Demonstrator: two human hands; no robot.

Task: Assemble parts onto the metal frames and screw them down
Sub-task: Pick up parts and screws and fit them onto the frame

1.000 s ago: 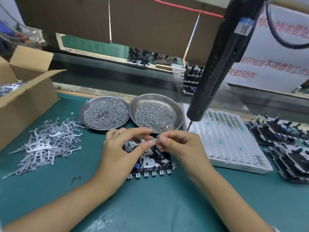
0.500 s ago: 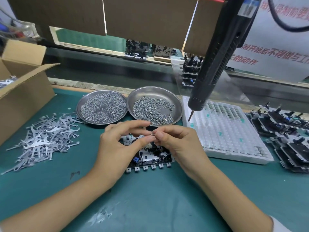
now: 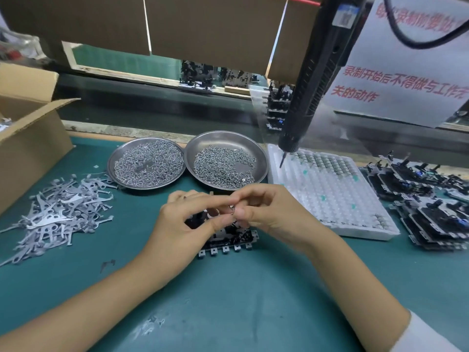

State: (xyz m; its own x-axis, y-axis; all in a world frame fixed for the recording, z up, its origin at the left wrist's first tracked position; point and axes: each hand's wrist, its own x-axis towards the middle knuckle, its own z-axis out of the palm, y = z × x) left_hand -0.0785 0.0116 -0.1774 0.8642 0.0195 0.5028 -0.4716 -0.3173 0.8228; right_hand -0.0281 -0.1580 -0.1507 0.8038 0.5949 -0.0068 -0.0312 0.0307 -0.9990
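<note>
Both hands have stayed together above the frame (image 3: 228,240) since the earlier frames, fingertips shifting only slightly. Left hand (image 3: 182,224) and right hand (image 3: 269,212) each pinch, with curled fingers, one tiny metal part (image 3: 232,208) held between them, just over the frame lying on the table (image 3: 253,301). That part looks light, stiff and easily dropped; a fingertip pinch at its edges suits it. Screws fill two dishes (image 3: 225,162) beyond the hands; a screwdriver (image 3: 312,92) hangs unused above the tray (image 3: 330,194). Levers (image 3: 58,209) lie heaped left.
</note>
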